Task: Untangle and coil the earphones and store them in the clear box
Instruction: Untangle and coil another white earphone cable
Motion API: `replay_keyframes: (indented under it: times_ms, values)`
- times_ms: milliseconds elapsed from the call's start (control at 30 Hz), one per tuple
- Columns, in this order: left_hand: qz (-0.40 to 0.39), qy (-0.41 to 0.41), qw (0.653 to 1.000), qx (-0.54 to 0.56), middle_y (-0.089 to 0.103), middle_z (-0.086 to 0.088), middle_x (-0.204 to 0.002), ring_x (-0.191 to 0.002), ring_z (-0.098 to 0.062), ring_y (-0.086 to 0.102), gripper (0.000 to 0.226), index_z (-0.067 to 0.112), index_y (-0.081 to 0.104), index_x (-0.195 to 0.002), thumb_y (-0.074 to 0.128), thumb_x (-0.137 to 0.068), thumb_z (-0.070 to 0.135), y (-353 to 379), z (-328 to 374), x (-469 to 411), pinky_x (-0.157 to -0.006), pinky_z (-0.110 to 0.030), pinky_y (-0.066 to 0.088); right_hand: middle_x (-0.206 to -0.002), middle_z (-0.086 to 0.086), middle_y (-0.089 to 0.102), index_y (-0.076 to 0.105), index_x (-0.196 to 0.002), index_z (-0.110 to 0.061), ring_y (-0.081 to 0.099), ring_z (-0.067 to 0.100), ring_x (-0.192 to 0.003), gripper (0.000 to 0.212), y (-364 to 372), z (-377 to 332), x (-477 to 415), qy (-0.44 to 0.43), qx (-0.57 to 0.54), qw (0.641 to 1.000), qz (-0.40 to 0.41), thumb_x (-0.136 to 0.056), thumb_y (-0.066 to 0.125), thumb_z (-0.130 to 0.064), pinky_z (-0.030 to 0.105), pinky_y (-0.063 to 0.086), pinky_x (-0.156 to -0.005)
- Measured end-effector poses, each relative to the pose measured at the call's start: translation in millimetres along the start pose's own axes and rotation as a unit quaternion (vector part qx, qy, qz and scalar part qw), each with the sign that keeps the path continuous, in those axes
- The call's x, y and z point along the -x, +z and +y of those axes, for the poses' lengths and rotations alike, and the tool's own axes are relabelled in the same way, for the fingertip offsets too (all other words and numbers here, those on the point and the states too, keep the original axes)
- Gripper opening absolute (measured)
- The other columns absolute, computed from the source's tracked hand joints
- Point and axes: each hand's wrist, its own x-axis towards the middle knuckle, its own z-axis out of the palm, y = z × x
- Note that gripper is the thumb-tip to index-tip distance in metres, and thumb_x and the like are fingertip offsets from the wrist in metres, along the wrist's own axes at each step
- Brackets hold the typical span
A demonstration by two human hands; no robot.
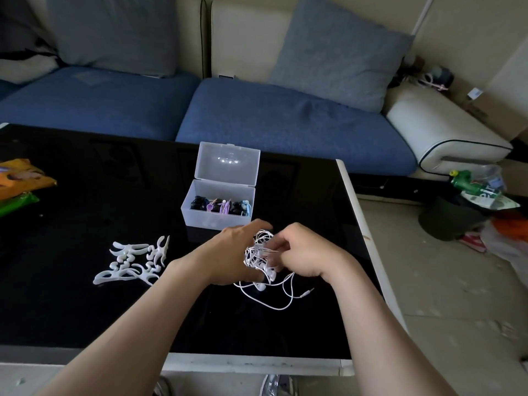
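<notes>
A tangled bundle of white earphones (261, 254) is held just above the black table, between both hands. My left hand (228, 252) curls around the bundle's left side. My right hand (300, 252) pinches into the tangle from the right. Loose loops of white cable and the jack plug (307, 294) trail onto the table below the hands. The clear box (218, 207) stands right behind the hands with its lid (228, 164) open upright. Several coiled earphones, black, purple and blue, lie inside it.
A white ornamental plastic piece (134, 260) lies on the glossy black table (85, 310) to the left. Orange and green snack packets (20, 184) sit at the far left edge. A blue sofa (271, 118) runs behind the table; clutter and a dark bin (451, 218) stand on the floor at right.
</notes>
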Motion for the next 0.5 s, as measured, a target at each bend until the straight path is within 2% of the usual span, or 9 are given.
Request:
replay_keyframes:
  times_ms: [67,133,167,267,367,433,500]
  values:
    - [0.038,0.001,0.999,-0.002,0.062,0.006,-0.119,-0.099,-0.010,0.063,0.057,0.034,0.060,-0.134,0.085,-0.084,0.045,-1.2,0.0,1.8,-0.083,-0.028,0.054,-0.082,-0.002,0.081,0.081,-0.104,-0.020,0.078,0.008,-0.081,0.017,-1.8,-3.6,6.3,-0.040,-0.023,0.999,-0.001,-0.100,0.069,-0.009,0.026,0.056,-0.079]
    - [0.067,-0.008,0.998,0.000,0.064,0.007,-0.117,-0.101,-0.012,0.065,0.043,0.033,0.066,-0.127,0.082,-0.088,0.037,-2.7,-0.5,6.9,-0.085,-0.029,0.055,-0.083,-0.001,0.081,0.079,-0.107,-0.015,0.076,0.003,-0.073,0.015,-1.3,-7.2,11.5,-0.066,-0.052,0.996,0.009,-0.104,0.066,-0.009,0.013,0.050,-0.067]
    - [0.085,-0.009,0.996,0.007,0.066,0.008,-0.114,-0.102,-0.012,0.066,0.038,0.033,0.067,-0.125,0.079,-0.090,0.028,-3.9,-0.8,9.7,-0.086,-0.031,0.056,-0.086,0.000,0.081,0.077,-0.109,-0.013,0.077,0.005,-0.075,0.014,-1.2,-9.8,14.1,-0.074,-0.068,0.995,0.013,-0.106,0.064,-0.011,0.010,0.048,-0.063]
    - [0.142,-0.046,0.988,0.040,0.069,0.005,-0.105,-0.097,-0.014,0.067,0.041,0.028,0.066,-0.124,0.058,-0.092,0.003,-7.2,1.4,20.4,-0.079,-0.027,0.055,-0.093,0.002,0.082,0.071,-0.116,-0.014,0.080,0.016,-0.084,0.017,4.4,-15.2,16.9,-0.098,-0.102,0.990,0.028,-0.112,0.055,-0.018,0.019,0.051,-0.068]
    - [0.205,-0.106,0.971,0.066,0.069,0.005,-0.094,-0.082,-0.007,0.064,0.039,0.026,0.066,-0.114,0.053,-0.091,-0.003,-10.4,3.5,26.7,-0.063,-0.015,0.044,-0.095,-0.003,0.081,0.061,-0.124,-0.018,0.079,0.013,-0.075,0.015,9.3,-17.8,16.2,-0.116,-0.077,0.987,0.083,-0.114,0.051,-0.022,0.030,0.055,-0.071]
    - [0.248,-0.129,0.956,0.088,0.069,0.007,-0.092,-0.083,-0.009,0.066,0.037,0.023,0.069,-0.108,0.055,-0.089,-0.006,-12.3,4.6,30.3,-0.066,-0.017,0.048,-0.096,-0.005,0.078,0.060,-0.123,-0.024,0.076,0.010,-0.069,0.015,12.1,-17.6,16.7,-0.120,-0.032,0.984,0.131,-0.114,0.049,-0.025,0.034,0.059,-0.068]
    - [0.281,-0.142,0.943,0.108,0.070,0.009,-0.094,-0.088,-0.014,0.069,0.033,0.022,0.072,-0.108,0.059,-0.091,-0.004,-14.8,4.1,34.5,-0.073,-0.025,0.051,-0.098,-0.004,0.077,0.065,-0.122,-0.025,0.074,0.009,-0.070,0.018,13.1,-16.8,16.6,-0.132,0.042,0.970,0.202,-0.112,0.051,-0.021,0.028,0.057,-0.061]
